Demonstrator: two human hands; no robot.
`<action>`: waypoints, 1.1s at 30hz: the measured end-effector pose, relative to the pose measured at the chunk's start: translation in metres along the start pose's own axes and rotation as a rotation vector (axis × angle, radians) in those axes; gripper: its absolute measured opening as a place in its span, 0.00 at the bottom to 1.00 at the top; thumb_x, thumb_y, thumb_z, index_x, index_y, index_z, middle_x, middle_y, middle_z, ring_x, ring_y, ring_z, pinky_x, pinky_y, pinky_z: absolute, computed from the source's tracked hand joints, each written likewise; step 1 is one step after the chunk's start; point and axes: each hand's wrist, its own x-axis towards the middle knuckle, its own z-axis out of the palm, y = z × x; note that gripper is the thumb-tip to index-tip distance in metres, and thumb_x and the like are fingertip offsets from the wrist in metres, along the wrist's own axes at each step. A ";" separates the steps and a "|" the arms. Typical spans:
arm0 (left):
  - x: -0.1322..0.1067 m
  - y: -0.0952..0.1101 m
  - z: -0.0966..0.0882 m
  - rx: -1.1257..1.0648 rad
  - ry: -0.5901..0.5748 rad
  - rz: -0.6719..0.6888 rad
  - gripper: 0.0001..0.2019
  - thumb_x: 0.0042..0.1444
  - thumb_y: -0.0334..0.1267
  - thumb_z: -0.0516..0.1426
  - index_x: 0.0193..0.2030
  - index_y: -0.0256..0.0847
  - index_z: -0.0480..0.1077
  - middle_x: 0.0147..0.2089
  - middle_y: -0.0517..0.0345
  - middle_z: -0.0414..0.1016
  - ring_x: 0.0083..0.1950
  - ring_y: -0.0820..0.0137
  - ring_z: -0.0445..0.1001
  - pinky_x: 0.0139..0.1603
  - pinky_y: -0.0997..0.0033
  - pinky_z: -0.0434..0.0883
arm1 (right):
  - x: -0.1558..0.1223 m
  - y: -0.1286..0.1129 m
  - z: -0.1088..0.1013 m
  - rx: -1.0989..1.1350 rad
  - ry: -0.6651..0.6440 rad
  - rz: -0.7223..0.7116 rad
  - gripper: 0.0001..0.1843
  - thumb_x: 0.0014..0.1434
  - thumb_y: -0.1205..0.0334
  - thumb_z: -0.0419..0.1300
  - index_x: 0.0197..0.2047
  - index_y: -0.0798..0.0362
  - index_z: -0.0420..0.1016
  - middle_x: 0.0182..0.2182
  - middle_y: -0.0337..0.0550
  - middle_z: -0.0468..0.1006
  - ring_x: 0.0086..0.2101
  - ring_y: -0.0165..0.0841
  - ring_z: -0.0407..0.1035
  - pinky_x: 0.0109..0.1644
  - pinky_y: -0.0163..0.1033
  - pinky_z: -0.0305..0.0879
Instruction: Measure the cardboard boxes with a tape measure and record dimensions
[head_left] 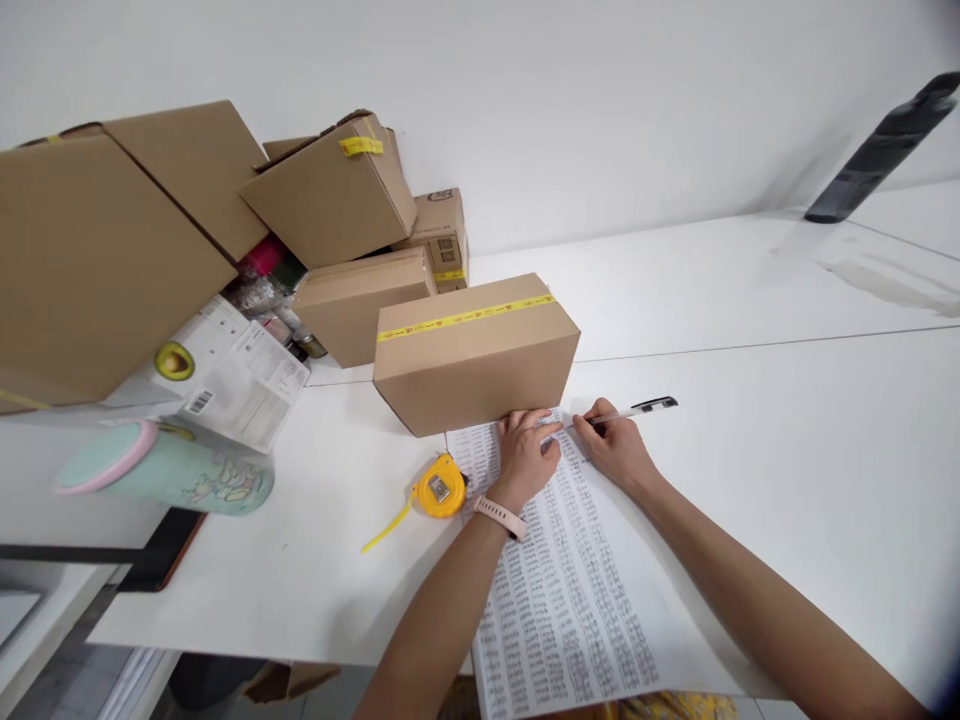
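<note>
While the right hand [621, 450] pinches a black-and-clear pen [651, 406] between thumb and fingers at the top of a long sheet of paper [555, 580], we see the left hand [525, 455] resting on the page with its fingers loosely spread, a pale pink band [501, 517] around the wrist. Columns of small writing, too fine for us to read, run down the sheet, whose near end reaches past the edge of a white table [810, 480]. We cannot tell whether the pen's tip touches the paper. Just beyond the left fingertips stands a cardboard box [480, 370], closed along its top with yellow tape [465, 318]; the sheet's far end meets its foot. To the left of the paper, we find a yellow tape measure [440, 487] with a short length of its blade out. Farther left, a mint-green cup [195, 470] stands near more cardboard boxes [330, 200], and at far right a dark bottle [870, 155] stands near the wall [600, 110].
</note>
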 end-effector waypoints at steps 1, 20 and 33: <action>0.000 0.000 0.000 0.000 0.000 -0.001 0.14 0.58 0.32 0.58 0.48 0.50 0.78 0.58 0.62 0.76 0.59 0.61 0.68 0.62 0.55 0.61 | 0.000 0.000 0.000 0.001 -0.002 0.001 0.15 0.59 0.49 0.56 0.27 0.47 0.59 0.16 0.31 0.61 0.18 0.29 0.54 0.22 0.36 0.50; 0.000 -0.001 0.001 -0.009 0.012 0.008 0.14 0.57 0.31 0.59 0.47 0.51 0.79 0.57 0.62 0.76 0.58 0.61 0.68 0.62 0.54 0.61 | 0.001 -0.001 0.000 -0.008 0.014 0.005 0.14 0.58 0.49 0.56 0.27 0.47 0.59 0.16 0.32 0.63 0.18 0.29 0.55 0.23 0.36 0.51; -0.001 -0.002 0.002 -0.016 0.016 0.014 0.13 0.57 0.31 0.59 0.47 0.50 0.79 0.57 0.63 0.76 0.58 0.61 0.68 0.62 0.54 0.61 | 0.000 -0.003 0.000 -0.002 0.014 0.021 0.13 0.58 0.52 0.56 0.27 0.47 0.59 0.15 0.32 0.62 0.18 0.29 0.55 0.23 0.36 0.49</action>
